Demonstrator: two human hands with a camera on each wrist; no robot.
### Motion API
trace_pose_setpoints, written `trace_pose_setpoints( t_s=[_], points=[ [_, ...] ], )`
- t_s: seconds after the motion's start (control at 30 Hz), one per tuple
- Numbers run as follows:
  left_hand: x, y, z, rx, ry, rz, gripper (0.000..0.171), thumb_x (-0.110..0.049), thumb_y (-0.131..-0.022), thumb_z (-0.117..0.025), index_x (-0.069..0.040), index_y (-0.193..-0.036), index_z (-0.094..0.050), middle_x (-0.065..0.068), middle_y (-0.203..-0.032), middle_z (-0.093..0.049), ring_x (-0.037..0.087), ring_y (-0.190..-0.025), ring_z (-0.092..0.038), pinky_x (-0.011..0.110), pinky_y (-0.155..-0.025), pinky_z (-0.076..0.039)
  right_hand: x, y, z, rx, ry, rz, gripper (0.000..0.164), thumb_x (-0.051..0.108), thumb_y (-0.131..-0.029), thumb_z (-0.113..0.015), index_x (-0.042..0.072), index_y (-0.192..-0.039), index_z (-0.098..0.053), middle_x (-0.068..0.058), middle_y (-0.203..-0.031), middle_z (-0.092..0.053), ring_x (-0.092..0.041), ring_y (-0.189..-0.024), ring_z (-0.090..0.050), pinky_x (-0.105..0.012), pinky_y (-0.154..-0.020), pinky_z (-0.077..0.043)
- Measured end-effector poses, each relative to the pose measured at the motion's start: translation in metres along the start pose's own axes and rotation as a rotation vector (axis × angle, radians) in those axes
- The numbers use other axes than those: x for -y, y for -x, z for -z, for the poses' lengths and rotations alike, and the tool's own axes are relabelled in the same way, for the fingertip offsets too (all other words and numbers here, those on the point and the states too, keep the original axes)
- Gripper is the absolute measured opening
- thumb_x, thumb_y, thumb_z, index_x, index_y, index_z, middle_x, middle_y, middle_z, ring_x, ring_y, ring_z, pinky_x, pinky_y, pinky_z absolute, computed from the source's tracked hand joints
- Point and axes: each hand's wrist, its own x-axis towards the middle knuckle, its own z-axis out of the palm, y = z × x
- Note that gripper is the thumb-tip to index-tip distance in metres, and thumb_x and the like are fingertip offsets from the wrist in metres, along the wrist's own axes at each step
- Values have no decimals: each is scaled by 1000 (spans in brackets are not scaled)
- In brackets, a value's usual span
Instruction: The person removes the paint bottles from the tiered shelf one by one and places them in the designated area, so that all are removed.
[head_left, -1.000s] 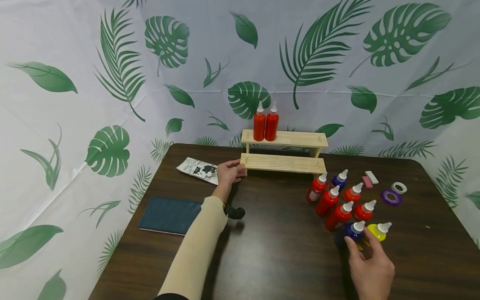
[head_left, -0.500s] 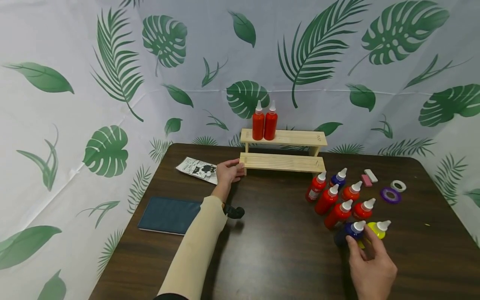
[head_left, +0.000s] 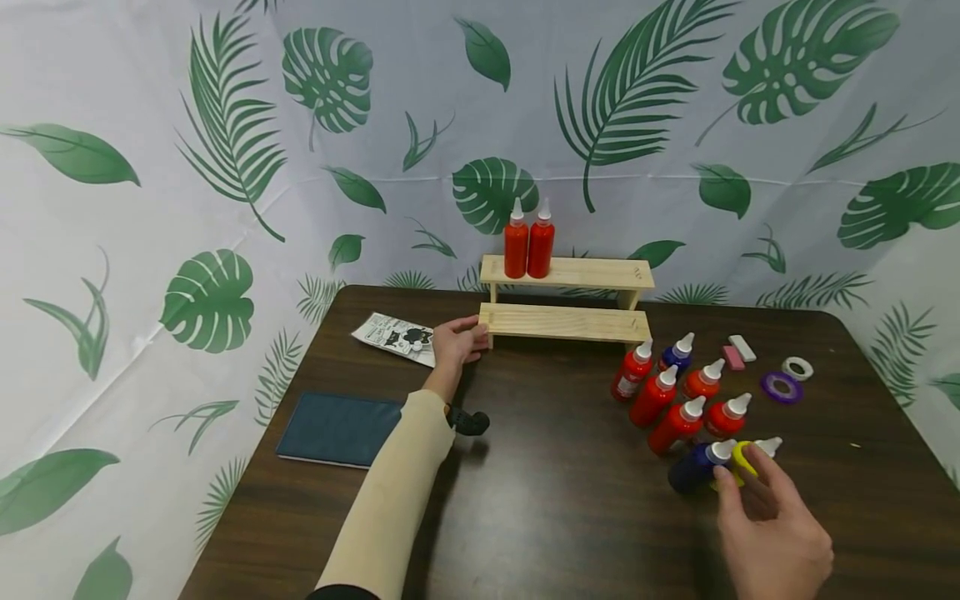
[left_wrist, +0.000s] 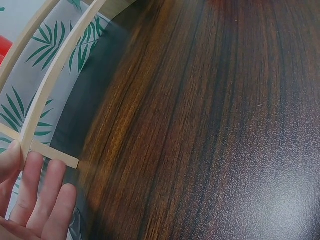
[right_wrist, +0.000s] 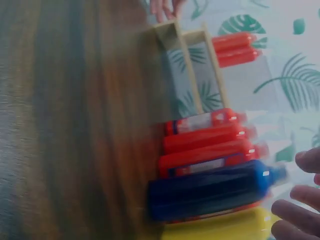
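My left hand (head_left: pixel 456 346) pinches the left end of the lower step of a two-step wooden rack (head_left: pixel 562 322); the left wrist view has the thumb on the edge and fingers (left_wrist: pixel 52 187) under it. On the right, my right hand (head_left: pixel 783 546) hovers with fingers apart beside a dark blue squeeze bottle (head_left: pixel 692 469) and a yellow squeeze bottle (head_left: pixel 742 458). The right wrist view has these fingers (right_wrist: pixel 297 217) near the bottle tops, with nothing visibly held. Several red squeeze bottles (head_left: pixel 652 402) stand just behind. Two orange-red bottles (head_left: pixel 516 250) stand on the upper step.
Another blue bottle (head_left: pixel 676 357) stands behind the red ones. Farther right lie a pink and a white block (head_left: pixel 742 347), a purple tape roll (head_left: pixel 782 387) and a white one (head_left: pixel 797 368). At left lie a dark blue notebook (head_left: pixel 337 429) and a printed packet (head_left: pixel 393 337).
My right hand has let go of the dark blue bottle's top and moved right, toward the yellow bottle. The left hand stays on the rack.
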Motion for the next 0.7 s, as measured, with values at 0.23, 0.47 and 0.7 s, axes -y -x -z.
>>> trace_pose_setpoints(
  t_s=[0.23,0.47,0.7],
  points=[
    [-1,0,0,-3,4,-4,22,-17,-82,-77,-14,-104,-75,11,-80,-74,25,-76,-72,41,-67,-58,35,-11,10,-90,-201,149,35,17,-81,-76,20,-115,-71,-2,-107,-72,19,-77,-58,-1,-66,-44],
    [0,0,1,-10,1,-5,22,-17,-82,-77,-13,-104,-75,11,-79,-74,24,-74,-72,36,-61,-58,76,-28,-26,110,-322,399,38,16,-83,-75,13,-120,-67,-3,-111,-70,2,-87,-66,-5,-70,-47],
    [-1,2,1,-10,-3,-1,22,-16,-82,-76,-12,-104,-75,11,-80,-74,23,-73,-72,37,-63,-58,131,-61,-109,456,-344,347,49,34,-90,-66,18,-135,-55,-2,-131,-60,-24,-109,-64,-33,-83,-54]
  ],
)
